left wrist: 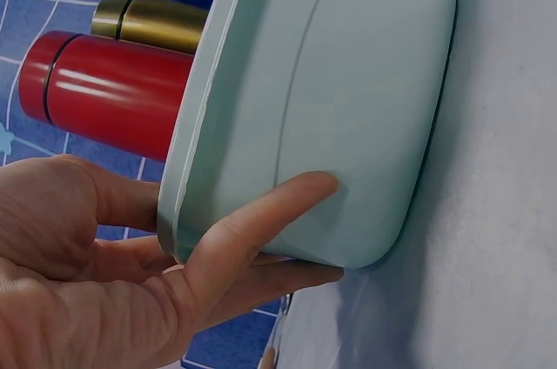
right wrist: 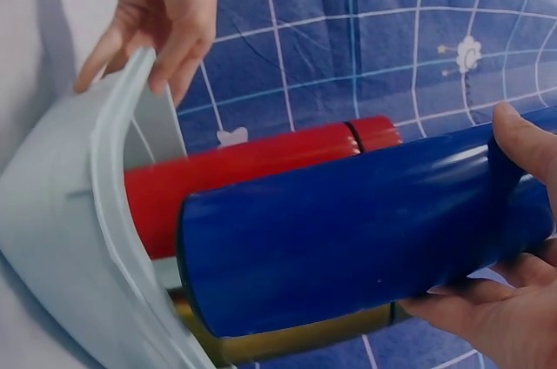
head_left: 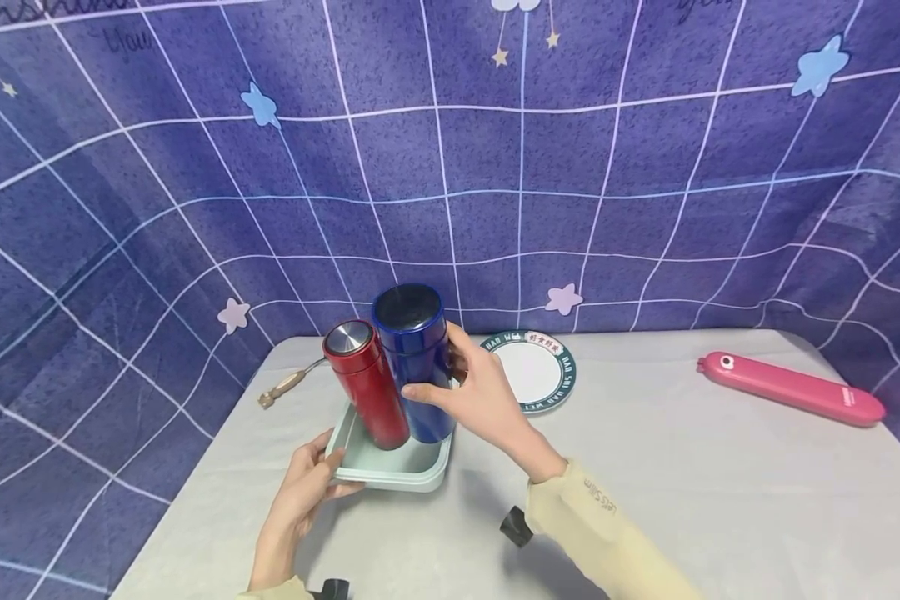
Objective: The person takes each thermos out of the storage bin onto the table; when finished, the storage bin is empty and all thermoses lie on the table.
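A blue vacuum flask [head_left: 412,358] with a dark lid is in my right hand [head_left: 487,400], thumb on the near side and fingers round the far side. In the right wrist view its lower end hangs just over the rim of a pale green plastic bin [head_left: 412,482]. My left hand [head_left: 303,483] grips the bin's left corner, thumb at the rim and fingers against the outer wall. Leaning inside the bin is a red vacuum flask [head_left: 371,396] with a silver lid top. A gold flask [left wrist: 170,25] also stands in it, hidden in the head view by the blue one.
Behind the bin to the right lies a white plate with a green lettered rim [head_left: 567,367]. A long pink case [head_left: 795,387] with an eye rests far right. At the left is a metal utensil with a tan handle [head_left: 288,383]. A blue gridded curtain [head_left: 480,225] backs the table.
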Demonstrator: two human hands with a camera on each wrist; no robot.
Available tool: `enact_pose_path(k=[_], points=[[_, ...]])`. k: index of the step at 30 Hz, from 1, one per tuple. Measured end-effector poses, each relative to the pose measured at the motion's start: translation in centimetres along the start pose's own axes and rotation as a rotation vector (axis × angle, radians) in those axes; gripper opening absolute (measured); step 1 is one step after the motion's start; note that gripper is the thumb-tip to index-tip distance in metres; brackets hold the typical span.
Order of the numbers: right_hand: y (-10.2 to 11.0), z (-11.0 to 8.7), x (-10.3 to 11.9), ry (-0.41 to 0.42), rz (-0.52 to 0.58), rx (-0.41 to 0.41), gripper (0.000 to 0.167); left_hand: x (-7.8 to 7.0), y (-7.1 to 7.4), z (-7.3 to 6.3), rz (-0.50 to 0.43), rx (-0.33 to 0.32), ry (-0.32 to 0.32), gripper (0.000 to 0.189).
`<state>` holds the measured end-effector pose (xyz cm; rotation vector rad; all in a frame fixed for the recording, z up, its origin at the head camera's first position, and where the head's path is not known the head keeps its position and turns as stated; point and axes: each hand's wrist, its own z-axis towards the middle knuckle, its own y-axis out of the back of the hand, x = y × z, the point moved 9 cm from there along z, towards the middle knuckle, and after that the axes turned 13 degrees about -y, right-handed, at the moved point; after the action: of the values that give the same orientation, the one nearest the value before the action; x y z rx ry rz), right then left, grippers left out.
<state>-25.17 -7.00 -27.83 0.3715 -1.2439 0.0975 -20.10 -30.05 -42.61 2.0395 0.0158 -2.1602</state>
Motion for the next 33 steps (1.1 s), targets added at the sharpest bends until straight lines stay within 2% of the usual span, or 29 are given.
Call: enact_pose_path(k=[9, 17, 29, 33], points=[[3.2, -0.7, -0.9, -0.047, 0.001, -0.060, 0.072, 0.1, 0.0, -0.1, -0.009, 0.011, 0.009, 0.050], [5.7, -1.4, -2.5, -0.091, 0.022, -0.085, 0.072, 0.3, -0.1, 0.0, -0.006, 0.021, 0.025, 0.051], [9.3, -2.7, -4.8, -0.120, -0.013, -0.161, 0.070, 0.4, 0.0, 0.1, -0.011, 0.035, 0.027, 0.051], [10.7, -3.3, -5.7, -0.153, -0.023, -0.181, 0.068, 0.3, -0.1, 0.2, -0.009, 0.041, 0.038, 0.052]])
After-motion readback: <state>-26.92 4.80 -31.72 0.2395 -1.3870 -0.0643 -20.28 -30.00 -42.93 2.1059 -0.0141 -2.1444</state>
